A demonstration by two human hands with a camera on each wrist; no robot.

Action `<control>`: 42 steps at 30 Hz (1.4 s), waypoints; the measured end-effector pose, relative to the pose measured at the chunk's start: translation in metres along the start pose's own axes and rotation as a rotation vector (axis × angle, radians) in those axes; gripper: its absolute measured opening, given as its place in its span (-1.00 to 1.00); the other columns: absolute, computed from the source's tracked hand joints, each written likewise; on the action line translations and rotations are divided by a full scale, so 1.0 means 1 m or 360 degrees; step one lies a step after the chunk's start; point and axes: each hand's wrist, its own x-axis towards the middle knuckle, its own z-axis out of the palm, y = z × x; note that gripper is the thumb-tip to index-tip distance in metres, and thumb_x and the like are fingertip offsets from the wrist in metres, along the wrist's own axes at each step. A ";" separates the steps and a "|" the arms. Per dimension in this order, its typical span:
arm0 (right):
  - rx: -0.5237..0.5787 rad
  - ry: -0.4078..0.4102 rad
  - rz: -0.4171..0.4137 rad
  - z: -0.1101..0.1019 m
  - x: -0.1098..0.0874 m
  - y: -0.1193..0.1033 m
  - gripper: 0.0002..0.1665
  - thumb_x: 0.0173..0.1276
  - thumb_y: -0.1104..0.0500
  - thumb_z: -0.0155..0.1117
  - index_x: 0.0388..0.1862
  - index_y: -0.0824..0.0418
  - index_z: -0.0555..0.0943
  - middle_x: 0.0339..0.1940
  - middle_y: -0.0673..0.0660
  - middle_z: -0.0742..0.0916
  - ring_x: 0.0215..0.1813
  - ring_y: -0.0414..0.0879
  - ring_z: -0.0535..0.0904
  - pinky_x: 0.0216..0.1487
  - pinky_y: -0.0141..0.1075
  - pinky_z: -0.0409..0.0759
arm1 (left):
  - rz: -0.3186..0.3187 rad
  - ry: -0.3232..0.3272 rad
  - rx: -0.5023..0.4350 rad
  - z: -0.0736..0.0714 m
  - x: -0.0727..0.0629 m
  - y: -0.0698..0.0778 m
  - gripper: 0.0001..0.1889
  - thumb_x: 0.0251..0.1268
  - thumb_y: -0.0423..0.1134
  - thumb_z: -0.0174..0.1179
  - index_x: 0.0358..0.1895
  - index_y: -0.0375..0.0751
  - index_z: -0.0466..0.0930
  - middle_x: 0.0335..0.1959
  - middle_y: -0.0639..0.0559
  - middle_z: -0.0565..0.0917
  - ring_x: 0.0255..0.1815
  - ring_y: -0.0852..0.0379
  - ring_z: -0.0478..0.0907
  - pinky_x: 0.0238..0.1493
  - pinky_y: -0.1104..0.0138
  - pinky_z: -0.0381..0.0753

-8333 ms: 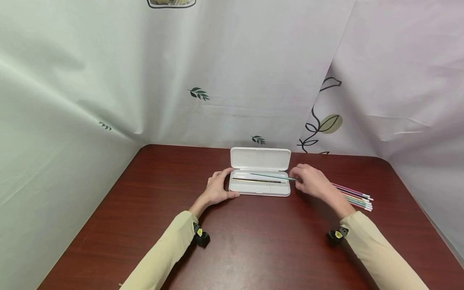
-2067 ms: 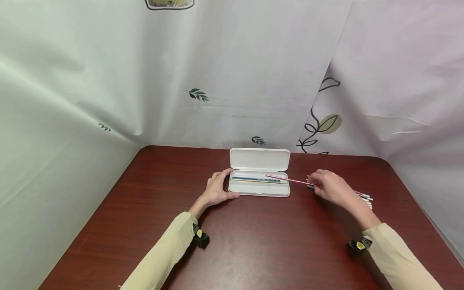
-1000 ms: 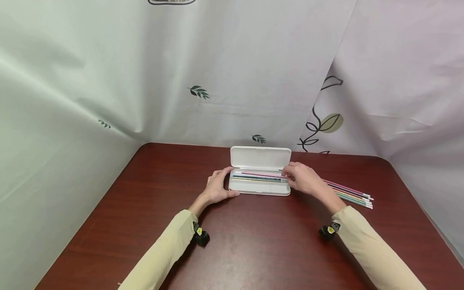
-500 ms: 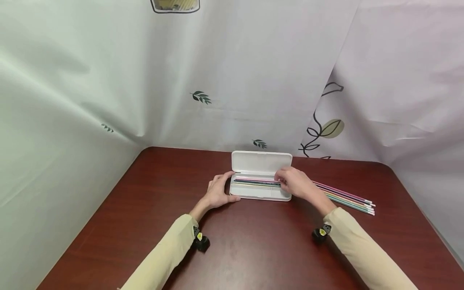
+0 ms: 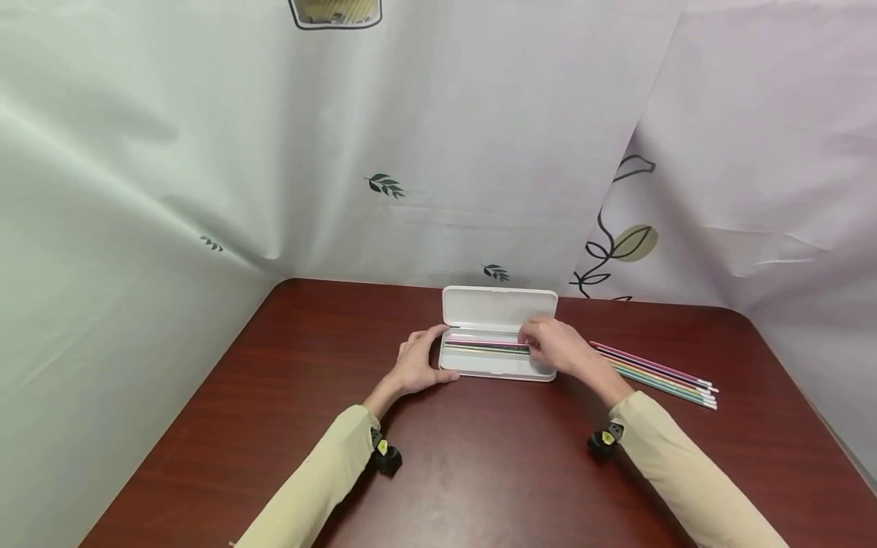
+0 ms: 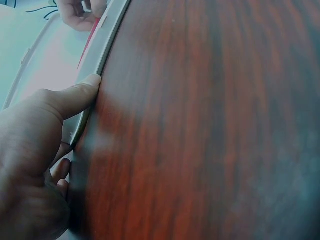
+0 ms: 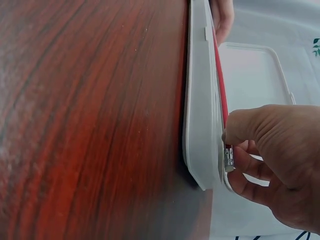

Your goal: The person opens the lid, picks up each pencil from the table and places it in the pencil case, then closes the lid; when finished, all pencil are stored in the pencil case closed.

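A white pencil case (image 5: 495,373) stands with its lid raised at the back of the table. My left hand (image 5: 416,367) grips its left end, thumb at the front edge and fingers at the back corner. My right hand (image 5: 556,346) is over the right half of the case. In the right wrist view its thumb and fingers pinch a red pencil (image 7: 220,82) near the metal band and white eraser. That pencil lies lengthwise within the case walls. Other pencils (image 5: 473,351) lie in the case beside it, their right ends hidden by my right hand.
To the right of the case, several pencils (image 5: 661,373) in pink, dark, yellow and teal lie fanned on the brown table (image 5: 507,472), erasers toward the right. A patterned white cloth (image 5: 438,152) hangs right behind the table's far edge.
My right hand earlier held a teal pencil, then brought a red one from the pile leftward and down into the case. The left hand has stayed on the case.
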 end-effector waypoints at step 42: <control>-0.0134 0.0394 0.0396 -0.054 -0.188 0.075 -0.75 -0.02 0.47 0.42 -0.32 0.28 0.67 -0.35 0.07 0.65 -0.36 0.03 0.55 -0.39 -0.04 0.50 | -0.0044 -0.0040 0.0011 0.001 0.002 -0.001 -0.06 -0.04 -0.08 0.58 0.47 -0.11 0.29 0.29 -0.12 0.50 0.39 -0.14 0.23 0.30 -0.04 0.12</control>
